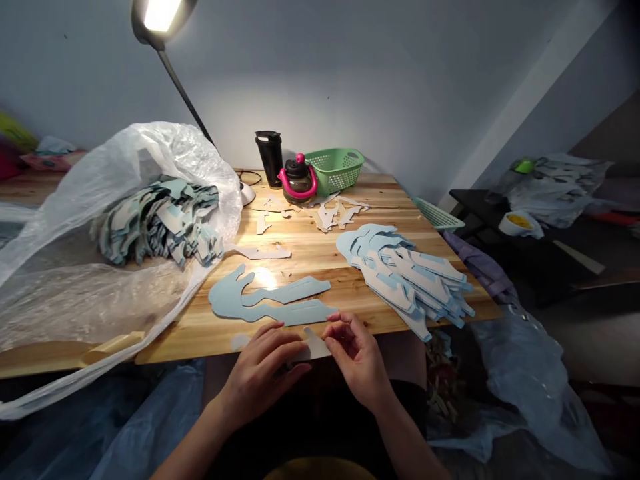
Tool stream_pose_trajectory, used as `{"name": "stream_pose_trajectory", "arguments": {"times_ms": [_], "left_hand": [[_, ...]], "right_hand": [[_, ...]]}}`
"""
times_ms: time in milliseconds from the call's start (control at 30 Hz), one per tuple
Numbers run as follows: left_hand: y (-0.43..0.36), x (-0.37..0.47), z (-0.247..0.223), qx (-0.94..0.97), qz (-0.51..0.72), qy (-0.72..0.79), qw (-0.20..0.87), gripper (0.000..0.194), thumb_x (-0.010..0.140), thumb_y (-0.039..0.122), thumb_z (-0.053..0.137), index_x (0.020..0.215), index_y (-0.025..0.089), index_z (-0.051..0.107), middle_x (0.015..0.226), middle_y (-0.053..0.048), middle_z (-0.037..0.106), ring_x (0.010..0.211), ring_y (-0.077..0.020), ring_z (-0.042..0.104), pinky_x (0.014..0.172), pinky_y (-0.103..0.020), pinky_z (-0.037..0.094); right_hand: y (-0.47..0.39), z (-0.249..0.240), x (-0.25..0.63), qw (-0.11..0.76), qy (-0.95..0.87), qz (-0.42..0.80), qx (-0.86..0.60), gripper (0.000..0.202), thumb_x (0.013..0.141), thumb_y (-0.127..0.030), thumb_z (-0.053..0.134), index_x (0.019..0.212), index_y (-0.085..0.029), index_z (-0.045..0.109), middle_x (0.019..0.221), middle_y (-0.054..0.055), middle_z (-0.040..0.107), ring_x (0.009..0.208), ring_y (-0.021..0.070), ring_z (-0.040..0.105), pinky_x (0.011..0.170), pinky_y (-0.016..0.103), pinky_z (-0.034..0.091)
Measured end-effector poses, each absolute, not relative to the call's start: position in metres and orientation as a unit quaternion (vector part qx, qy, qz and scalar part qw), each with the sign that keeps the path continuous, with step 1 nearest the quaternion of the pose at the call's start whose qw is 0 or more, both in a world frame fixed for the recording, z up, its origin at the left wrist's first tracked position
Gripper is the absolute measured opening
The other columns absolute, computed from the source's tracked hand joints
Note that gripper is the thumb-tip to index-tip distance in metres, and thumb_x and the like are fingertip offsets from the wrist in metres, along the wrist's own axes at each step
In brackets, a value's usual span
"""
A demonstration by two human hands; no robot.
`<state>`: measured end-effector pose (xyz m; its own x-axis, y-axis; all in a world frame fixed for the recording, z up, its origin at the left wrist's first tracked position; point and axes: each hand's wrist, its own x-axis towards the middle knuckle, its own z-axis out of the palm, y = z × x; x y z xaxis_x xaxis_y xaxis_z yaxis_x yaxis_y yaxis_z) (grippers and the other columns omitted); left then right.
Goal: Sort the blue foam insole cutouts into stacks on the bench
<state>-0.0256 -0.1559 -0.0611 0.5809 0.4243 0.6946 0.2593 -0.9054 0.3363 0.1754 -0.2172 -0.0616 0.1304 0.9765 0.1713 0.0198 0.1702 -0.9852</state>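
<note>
1. White cutout (316, 348) sits at the near edge of the bench (310, 257), pinched between both hands: the left hand (273, 357) grips its left side, the right hand (353, 357) its right, fingers narrow.
2. Just beyond them lies a blue cutout (295, 313); wood shows between it and the pile of blue-and-white pieces (400, 273), whose tips reach over the bench's near right edge.
3. On the left, a clear plastic bag (200, 147) spills past the near edge, taking up that side.
4. Counted: one white cutout in hand, one blue cutout, one black tumbler (270, 160), one pink-handled jug (299, 183), two green baskets (335, 175). Pile and bagged pieces (165, 220) overlap too much to count.
5. Pale scraps (327, 217) litter the striped wood; a lit lamp (183, 93) leans before a bluish wall (400, 80).
</note>
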Motion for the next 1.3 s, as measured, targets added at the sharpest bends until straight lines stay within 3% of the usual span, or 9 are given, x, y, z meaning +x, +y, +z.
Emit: {"name": "stream_pose_trajectory", "arguments": {"times_ms": [100, 233, 300, 567, 1100, 1300], "left_hand": [[-0.147, -0.022, -0.060, 0.880, 0.421, 0.202, 0.089, 0.019, 0.091, 0.015, 0.072, 0.108, 0.020, 0.066, 0.099, -0.003, 0.075, 0.089, -0.0162, 0.069, 0.096, -0.039, 0.053], [-0.130, -0.012, -0.062, 0.871, 0.437, 0.222, 0.035, 0.015, 0.092, 0.013, 0.069, 0.105, 0.021, 0.067, 0.097, -0.003, 0.074, 0.085, -0.0156, 0.067, 0.087, -0.034, 0.053], [-0.121, -0.005, -0.063, 0.879, 0.420, 0.224, 0.013, 0.011, 0.095, 0.015, 0.065, 0.104, 0.021, 0.067, 0.096, -0.004, 0.074, 0.084, -0.0160, 0.066, 0.081, -0.032, 0.052], [-0.103, 0.011, -0.072, 0.915, 0.346, 0.207, -0.024, 0.010, 0.098, 0.017, 0.060, 0.104, 0.018, 0.068, 0.099, -0.006, 0.074, 0.084, -0.0185, 0.064, 0.085, -0.035, 0.048], [-0.100, 0.013, -0.077, 0.931, 0.304, 0.202, -0.005, 0.010, 0.100, 0.019, 0.059, 0.103, 0.018, 0.069, 0.101, -0.006, 0.074, 0.088, -0.0186, 0.064, 0.088, -0.036, 0.047], [-0.101, 0.011, -0.081, 0.933, 0.287, 0.217, 0.001, 0.013, 0.100, 0.020, 0.058, 0.106, 0.020, 0.069, 0.099, -0.005, 0.074, 0.089, -0.0184, 0.065, 0.092, -0.037, 0.047]], "right_hand": [[-0.214, -0.069, 0.179, 0.570, -0.524, 0.368, -0.514, 0.020, 0.097, -0.023, 0.058, 0.117, -0.024, 0.060, 0.097, 0.004, 0.069, 0.086, 0.0161, 0.069, 0.077, 0.027, 0.058], [-0.198, -0.081, 0.199, 0.554, -0.568, 0.161, -0.587, 0.019, 0.097, -0.019, 0.055, 0.114, -0.022, 0.062, 0.109, 0.009, 0.071, 0.105, 0.0222, 0.068, 0.094, 0.038, 0.056], [-0.187, -0.086, 0.210, 0.520, -0.594, 0.116, -0.603, 0.023, 0.095, -0.015, 0.054, 0.116, -0.022, 0.061, 0.110, 0.010, 0.070, 0.107, 0.0232, 0.066, 0.096, 0.040, 0.055], [-0.174, -0.098, 0.219, 0.421, -0.650, 0.120, -0.622, 0.035, 0.092, -0.007, 0.054, 0.123, -0.022, 0.061, 0.102, 0.009, 0.069, 0.095, 0.0225, 0.068, 0.090, 0.038, 0.056], [-0.176, -0.097, 0.219, 0.391, -0.690, 0.076, -0.604, 0.027, 0.099, -0.013, 0.051, 0.120, -0.021, 0.065, 0.100, 0.008, 0.073, 0.098, 0.0251, 0.062, 0.090, 0.039, 0.050], [-0.178, -0.097, 0.221, 0.372, -0.717, 0.073, -0.585, 0.023, 0.097, -0.012, 0.056, 0.096, -0.025, 0.075, 0.100, 0.005, 0.072, 0.097, 0.0234, 0.059, 0.087, 0.039, 0.046]]}}
